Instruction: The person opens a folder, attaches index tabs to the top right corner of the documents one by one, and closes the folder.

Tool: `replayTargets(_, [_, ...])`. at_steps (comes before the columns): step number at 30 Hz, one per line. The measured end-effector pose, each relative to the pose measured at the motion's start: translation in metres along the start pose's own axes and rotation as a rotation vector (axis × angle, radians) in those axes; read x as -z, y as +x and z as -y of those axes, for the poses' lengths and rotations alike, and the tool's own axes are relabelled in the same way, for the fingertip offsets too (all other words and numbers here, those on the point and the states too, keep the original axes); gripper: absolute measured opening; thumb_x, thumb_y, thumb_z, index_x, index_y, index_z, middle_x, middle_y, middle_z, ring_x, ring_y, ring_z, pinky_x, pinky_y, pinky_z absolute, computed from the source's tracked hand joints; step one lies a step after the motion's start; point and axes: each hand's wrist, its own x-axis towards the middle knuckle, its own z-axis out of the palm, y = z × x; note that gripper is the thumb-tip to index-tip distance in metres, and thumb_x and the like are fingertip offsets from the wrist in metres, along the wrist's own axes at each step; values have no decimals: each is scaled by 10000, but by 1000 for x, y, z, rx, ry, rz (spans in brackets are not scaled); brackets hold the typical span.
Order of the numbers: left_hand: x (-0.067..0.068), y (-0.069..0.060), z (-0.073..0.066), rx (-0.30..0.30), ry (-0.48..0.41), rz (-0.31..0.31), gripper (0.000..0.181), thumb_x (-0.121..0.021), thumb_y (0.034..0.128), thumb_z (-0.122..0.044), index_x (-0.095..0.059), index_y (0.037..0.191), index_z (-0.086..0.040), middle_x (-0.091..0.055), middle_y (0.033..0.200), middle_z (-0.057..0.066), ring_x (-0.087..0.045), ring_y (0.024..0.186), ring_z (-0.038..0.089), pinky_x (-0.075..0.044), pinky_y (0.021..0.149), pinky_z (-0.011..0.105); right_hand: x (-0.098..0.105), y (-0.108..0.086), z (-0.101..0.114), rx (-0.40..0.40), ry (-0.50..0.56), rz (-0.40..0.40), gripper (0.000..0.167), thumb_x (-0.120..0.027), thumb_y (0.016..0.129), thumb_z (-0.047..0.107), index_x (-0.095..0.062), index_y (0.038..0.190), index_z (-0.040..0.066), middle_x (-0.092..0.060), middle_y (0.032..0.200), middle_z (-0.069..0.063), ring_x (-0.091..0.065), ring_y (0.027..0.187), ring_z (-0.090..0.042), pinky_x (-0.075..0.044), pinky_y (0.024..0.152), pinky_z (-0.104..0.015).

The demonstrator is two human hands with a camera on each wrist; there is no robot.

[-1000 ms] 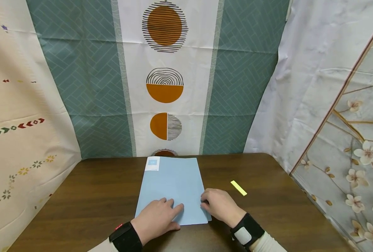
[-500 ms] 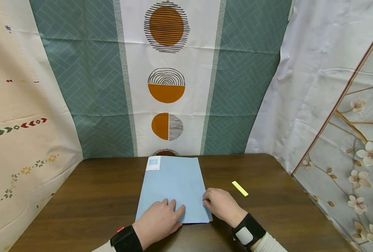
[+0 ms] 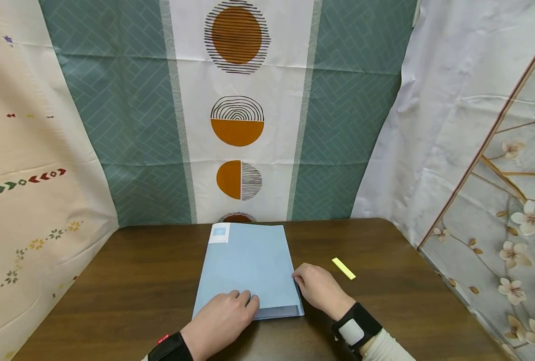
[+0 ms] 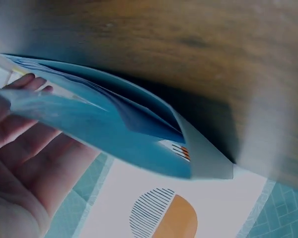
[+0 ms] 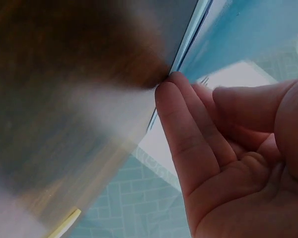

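Note:
A light blue document folder (image 3: 249, 265) with a white label in its far left corner lies on the table. My left hand (image 3: 224, 316) pinches the near edge of its upper cover, thumb on one side and fingers on the other, in the left wrist view. That cover is raised, and dark blue sheets (image 4: 139, 116) show inside the folder. My right hand (image 3: 319, 288) is at the folder's right edge. There its fingertips (image 5: 169, 94) touch the edge, fairly straight, while the thumb stands apart from them.
A thin yellow strip (image 3: 343, 268) lies on the brown wooden table (image 3: 150, 271), right of the folder. Behind the table hangs a green and white patterned cloth (image 3: 353, 100). Other printed cloths hang at both sides.
The near edge of the folder's cover has come up, opening a gap at the front and right. My left hand has shifted slightly left and down; my right fingers have moved slightly up.

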Motion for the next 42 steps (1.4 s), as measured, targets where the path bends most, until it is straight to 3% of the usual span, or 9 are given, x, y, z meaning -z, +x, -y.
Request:
replayTargets(4, [4, -3, 3, 25, 4, -92, 60, -583, 1061, -87, -628, 1024, -72, -586, 857, 11, -554, 637, 136, -487, 505, 230, 1, 2, 1, -56, 19, 33, 50, -763, 1006, 9, -810, 994, 22, -751, 979, -81, -723, 895, -241, -622, 835, -476])
replayTargets(8, [11, -5, 8, 83, 26, -213, 389, -235, 1115, -125, -608, 1033, -47, -533, 849, 15, -513, 595, 138, -463, 473, 216, 2, 1, 5, -19, -2, 51, 48, -814, 977, 46, -813, 931, 59, -711, 902, -10, -641, 792, -139, -597, 751, -399])
replayTargets(10, [14, -7, 12, 115, 27, -254, 440, -174, 1120, -151, -588, 1011, -45, -500, 840, 15, -478, 572, 136, -435, 458, 213, 3, -1, 7, 24, -28, 50, 52, -845, 956, 57, -818, 911, 55, -691, 869, 4, -610, 754, -108, -581, 713, -362])
replayTargets(15, [17, -20, 21, 185, 33, -302, 384, -190, 1105, -145, -500, 891, -66, -422, 782, 15, -370, 533, 109, -300, 428, 200, 1, -4, 15, 75, -90, 60, 128, -926, 885, 98, -819, 906, 31, -679, 868, -12, -603, 725, -96, -569, 668, -327])
replayTargets(19, [15, -30, 29, 254, 38, -338, 288, -310, 1072, -165, -472, 849, -80, -384, 712, -5, -346, 500, 83, -273, 415, 189, 0, -6, 18, 79, -117, 93, 194, -972, 840, 124, -810, 903, 38, -685, 916, -17, -604, 737, -97, -564, 670, -315])
replayTargets(25, [20, -41, 43, 402, -9, -339, 307, -328, 1075, -239, -512, 909, -58, -477, 649, -10, -370, 475, 48, -319, 394, 207, -3, -7, 19, 105, -155, 99, 191, -973, 848, 137, -808, 900, 55, -681, 920, 2, -564, 737, -85, -530, 663, -287])
replayTargets(29, [26, -52, 51, 478, -49, -334, 244, -372, 1047, -226, -477, 880, -83, -337, 614, -98, -243, 486, 3, -192, 418, 188, -5, -6, 21, 100, -176, 99, 205, -978, 852, 159, -815, 919, 56, -672, 911, 2, -539, 727, -90, -510, 652, -274])
replayTargets(37, [35, -75, 65, 545, 51, -402, 395, -386, 1070, -243, -395, 689, -138, -151, 594, -138, -126, 471, 17, -79, 410, 229, -3, -3, 23, 82, -186, 123, 218, -980, 858, 182, -825, 948, 58, -691, 947, -19, -560, 755, -117, -526, 679, -281])
replayTargets(42, [38, -87, 71, 571, 123, -399, 512, -363, 1105, -293, -304, 612, -167, -119, 559, -119, -114, 444, 39, -62, 396, 252, -3, -3, 24, 65, -188, 138, 215, -973, 867, 188, -828, 959, 60, -696, 959, -27, -562, 754, -124, -530, 681, -288])
